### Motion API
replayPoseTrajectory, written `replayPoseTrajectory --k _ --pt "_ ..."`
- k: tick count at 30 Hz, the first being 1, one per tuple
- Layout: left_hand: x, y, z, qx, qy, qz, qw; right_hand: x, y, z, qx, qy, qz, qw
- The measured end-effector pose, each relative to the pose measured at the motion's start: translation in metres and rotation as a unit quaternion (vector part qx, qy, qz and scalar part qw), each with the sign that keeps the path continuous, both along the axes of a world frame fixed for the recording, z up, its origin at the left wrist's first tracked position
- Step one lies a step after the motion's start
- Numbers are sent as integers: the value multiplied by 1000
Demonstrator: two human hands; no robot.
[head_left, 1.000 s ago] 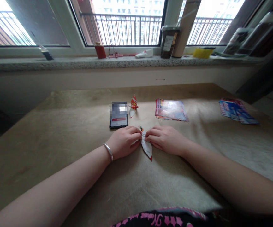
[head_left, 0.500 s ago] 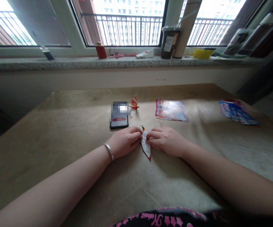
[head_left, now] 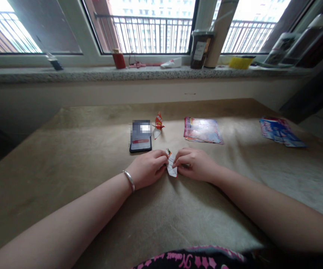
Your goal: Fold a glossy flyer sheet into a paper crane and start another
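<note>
A small folded piece of white and red paper (head_left: 172, 168) rests on the tan table (head_left: 66, 157) between my two hands. My left hand (head_left: 147, 168) pinches its left side with curled fingers; a silver bracelet (head_left: 129, 180) circles that wrist. My right hand (head_left: 195, 163) pinches the right side, fingers bent over the fold. Just beyond them stands a finished red and white folded paper figure (head_left: 158, 125) beside a dark phone (head_left: 140, 136) lying flat.
A stack of colourful printed sheets (head_left: 202, 130) lies beyond my right hand, and blue sheets (head_left: 280, 132) sit at the far right. The stone windowsill (head_left: 94, 74) holds a red cup (head_left: 118, 59), a dark jar (head_left: 199, 49), a yellow item (head_left: 239, 61) and other clutter.
The paper's long lower point, which stuck out toward me, has been folded up, so the piece now looks shorter. Both hands stayed pinched on it in nearly the same place.
</note>
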State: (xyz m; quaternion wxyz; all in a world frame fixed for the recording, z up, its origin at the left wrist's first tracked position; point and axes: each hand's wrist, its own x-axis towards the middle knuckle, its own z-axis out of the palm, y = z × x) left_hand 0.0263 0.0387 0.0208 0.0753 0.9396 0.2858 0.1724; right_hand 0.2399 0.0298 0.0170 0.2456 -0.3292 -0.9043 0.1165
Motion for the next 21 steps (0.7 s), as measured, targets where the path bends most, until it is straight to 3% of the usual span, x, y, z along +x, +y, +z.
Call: replayPoseTrajectory --k 6,11,16,21 --pt "2 1 2 20 -6 -26 999 -6 0 -1 -66 18 -43 997" --pt "5 2 0 75 0 -24 997 -11 0 -1 -71 9 -97 993" --pt "5 1 0 105 29 -9 994 -10 1 -2 -85 24 -87 992" --pt "4 1 0 111 43 10 993 -8 0 -2 -33 -2 -71 997"
